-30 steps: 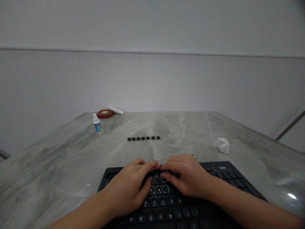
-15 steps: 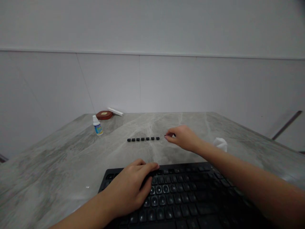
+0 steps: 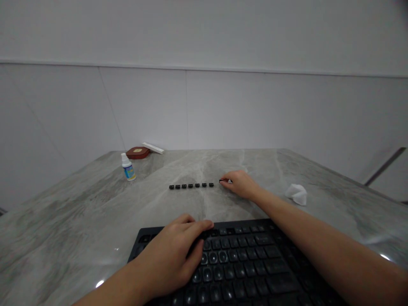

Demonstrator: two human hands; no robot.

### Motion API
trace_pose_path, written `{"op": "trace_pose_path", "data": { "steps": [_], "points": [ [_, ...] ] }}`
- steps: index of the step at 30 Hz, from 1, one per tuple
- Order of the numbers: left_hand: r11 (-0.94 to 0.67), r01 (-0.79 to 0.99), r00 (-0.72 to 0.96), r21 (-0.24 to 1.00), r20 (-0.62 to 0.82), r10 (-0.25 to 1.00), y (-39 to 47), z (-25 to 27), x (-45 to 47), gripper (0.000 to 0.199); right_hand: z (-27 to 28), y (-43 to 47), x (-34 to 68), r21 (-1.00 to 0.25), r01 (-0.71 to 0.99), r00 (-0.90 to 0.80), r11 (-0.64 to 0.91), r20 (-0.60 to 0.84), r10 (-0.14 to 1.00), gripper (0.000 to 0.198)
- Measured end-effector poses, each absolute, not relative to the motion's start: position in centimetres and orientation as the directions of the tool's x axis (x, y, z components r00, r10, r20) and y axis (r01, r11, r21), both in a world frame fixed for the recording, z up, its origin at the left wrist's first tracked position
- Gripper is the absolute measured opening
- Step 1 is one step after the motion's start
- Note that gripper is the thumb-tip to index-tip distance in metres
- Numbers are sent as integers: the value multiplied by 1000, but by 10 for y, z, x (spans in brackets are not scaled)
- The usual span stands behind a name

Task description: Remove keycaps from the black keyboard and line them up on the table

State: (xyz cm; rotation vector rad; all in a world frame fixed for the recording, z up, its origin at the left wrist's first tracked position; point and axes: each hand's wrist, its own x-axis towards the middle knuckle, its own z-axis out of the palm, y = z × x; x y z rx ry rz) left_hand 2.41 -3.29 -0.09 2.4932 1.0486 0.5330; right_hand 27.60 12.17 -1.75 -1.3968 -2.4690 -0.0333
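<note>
- The right hand (image 3: 240, 182) reaches out over the worktop (image 3: 255, 161), thumb and fingers pinched together on a small dark piece (image 3: 220, 181); from here I can't make out its exact shape, nor whether it touches the surface.
- Something thin and shiny shows by the fingers of that same hand, too small for me to name.
- The pinched piece sits just beside the end of a row of seven small black pieces (image 3: 190, 185), in line with them; they lie on the worktop with narrow gaps between one and the next.
- The left hand (image 3: 177, 246) lies across the black keyboard (image 3: 242, 267), palm down, fingertips at its far edge; the fingers are loosely bent and the thumb stands apart from them, clasping nothing that I can see.
- The keyboard lies on the worktop close to the person, its keys facing up; the left hand covers part of it, and the right forearm crosses above its other side.
- Beyond the right wrist, over to the person's right, a crumpled white tissue (image 3: 297, 194) rests on the worktop.
- Well to the left of the row stands a small white bottle (image 3: 128, 168) with a blue and yellow label.
- Behind the bottle, near the pale wall (image 3: 204, 110), lies a reddish-brown case (image 3: 138, 153), with a slim white bar (image 3: 153, 148) slanting beside it.
</note>
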Motion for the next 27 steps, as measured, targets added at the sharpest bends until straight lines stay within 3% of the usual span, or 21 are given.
{"op": "trace_pose_path", "data": {
  "steps": [12,27],
  "points": [
    [-650,587,648,482,202,735,-33,1,25,39,-20,121,271,-169,784,-548,598,267,793,21],
    [-645,592,649,483,189,737,-33,1,25,40,-22,124,269,-188,800,-518,569,262,814,22]
  ]
}}
